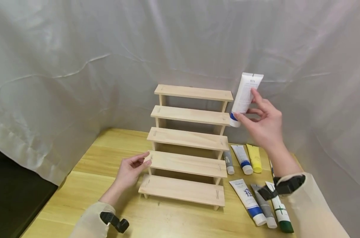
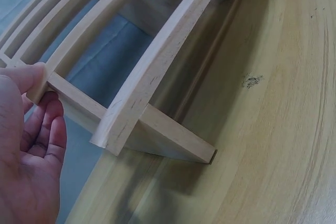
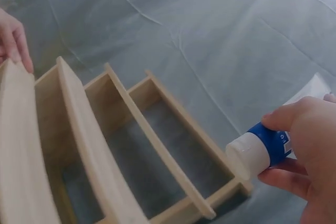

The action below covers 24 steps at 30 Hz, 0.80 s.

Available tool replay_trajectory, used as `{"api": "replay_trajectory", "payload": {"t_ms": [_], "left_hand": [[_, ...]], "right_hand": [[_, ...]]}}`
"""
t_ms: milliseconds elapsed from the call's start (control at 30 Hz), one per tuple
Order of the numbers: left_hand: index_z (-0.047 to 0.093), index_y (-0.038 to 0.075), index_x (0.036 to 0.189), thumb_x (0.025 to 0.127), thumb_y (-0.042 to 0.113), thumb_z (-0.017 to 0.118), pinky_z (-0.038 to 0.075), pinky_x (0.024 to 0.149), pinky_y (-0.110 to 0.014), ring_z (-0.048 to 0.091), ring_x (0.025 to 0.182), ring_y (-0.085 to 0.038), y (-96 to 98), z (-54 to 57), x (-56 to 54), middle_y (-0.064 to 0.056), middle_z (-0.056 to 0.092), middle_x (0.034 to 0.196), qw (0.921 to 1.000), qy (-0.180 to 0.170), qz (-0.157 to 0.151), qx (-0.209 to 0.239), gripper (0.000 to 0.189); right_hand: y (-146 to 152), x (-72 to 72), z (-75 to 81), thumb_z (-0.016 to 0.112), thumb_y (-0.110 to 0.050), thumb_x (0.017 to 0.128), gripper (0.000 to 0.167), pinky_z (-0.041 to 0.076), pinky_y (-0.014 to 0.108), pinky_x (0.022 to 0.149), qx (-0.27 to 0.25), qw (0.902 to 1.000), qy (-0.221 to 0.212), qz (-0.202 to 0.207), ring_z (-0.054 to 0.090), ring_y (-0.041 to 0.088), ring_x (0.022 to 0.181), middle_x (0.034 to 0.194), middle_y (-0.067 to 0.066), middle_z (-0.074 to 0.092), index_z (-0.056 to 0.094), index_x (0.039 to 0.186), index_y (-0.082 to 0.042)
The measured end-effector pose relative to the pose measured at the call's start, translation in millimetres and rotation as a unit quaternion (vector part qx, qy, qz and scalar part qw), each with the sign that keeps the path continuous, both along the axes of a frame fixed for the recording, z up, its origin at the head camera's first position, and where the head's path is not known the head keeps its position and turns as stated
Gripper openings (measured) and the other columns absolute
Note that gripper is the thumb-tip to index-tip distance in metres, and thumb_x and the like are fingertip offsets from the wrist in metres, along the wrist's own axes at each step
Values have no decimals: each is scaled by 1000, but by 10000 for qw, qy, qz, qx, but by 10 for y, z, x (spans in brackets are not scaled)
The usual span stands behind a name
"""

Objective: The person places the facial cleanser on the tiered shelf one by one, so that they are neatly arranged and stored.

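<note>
A stepped wooden rack [image 1: 185, 138] with several narrow shelves stands on the table. At its left side, my left hand [image 1: 133, 168] pinches the end of the second shelf from the bottom; the left wrist view shows the thumb on top and fingers [image 2: 52, 124] curled beneath. My right hand [image 1: 264, 120] holds a white tube [image 1: 246, 92] with a blue band, cap end down, beside the right ends of the upper shelves. In the right wrist view its white cap [image 3: 248, 156] appears close to the rack's top end; whether they touch I cannot tell.
Right of the rack lie several tubes: a white-and-blue one [image 1: 241, 158], a yellow one [image 1: 254, 158], a larger white-and-blue one [image 1: 247, 200], a grey one [image 1: 263, 205] and a green-capped one [image 1: 281, 211]. Another grey tube [image 1: 228, 162] is partly behind the rack. A grey sheet [image 1: 78, 66] hangs behind.
</note>
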State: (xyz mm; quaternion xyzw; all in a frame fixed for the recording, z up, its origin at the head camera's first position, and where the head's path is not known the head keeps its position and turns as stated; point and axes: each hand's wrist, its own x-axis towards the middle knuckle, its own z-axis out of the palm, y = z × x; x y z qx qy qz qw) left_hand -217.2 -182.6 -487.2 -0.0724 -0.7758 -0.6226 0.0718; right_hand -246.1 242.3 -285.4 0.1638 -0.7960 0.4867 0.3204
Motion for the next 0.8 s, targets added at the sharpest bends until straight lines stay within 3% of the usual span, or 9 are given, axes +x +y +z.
{"api": "replay_trajectory", "payload": {"t_ms": [233,467,600,800], "left_hand": [[74,5,131,95,17,83,54,76,-24,63,87,-21,40,-29,53,-15,71,101,10000,7,2,19,39],[75,5,130,94,16,83,55,78,-24,64,88,-20,68,-31,102,-14,70,101,9999,71,55,47,38],[74,5,131,95,15,83,56,79,-24,65,89,-20,89,-34,123,-14,70,101,9999,81,35,86,38],[74,4,130,95,15,83,57,80,-24,66,88,-20,143,-29,146,-13,71,100,9999,90,-21,133,38]], "right_hand": [[-195,-324,225,90,3,82,86,58,17,76,244,9990,360,-85,69,9,92,124,10,62,54,154,-29],[-322,-634,372,89,-5,85,82,58,17,75,550,9965,584,-217,73,28,96,124,12,62,53,156,-28],[-341,-778,400,88,-6,86,80,57,14,74,543,9964,619,-219,73,34,97,124,14,62,53,156,-25],[-322,-928,399,88,-6,87,80,59,19,79,544,9964,571,-321,71,32,96,125,15,62,52,156,-21]]}}
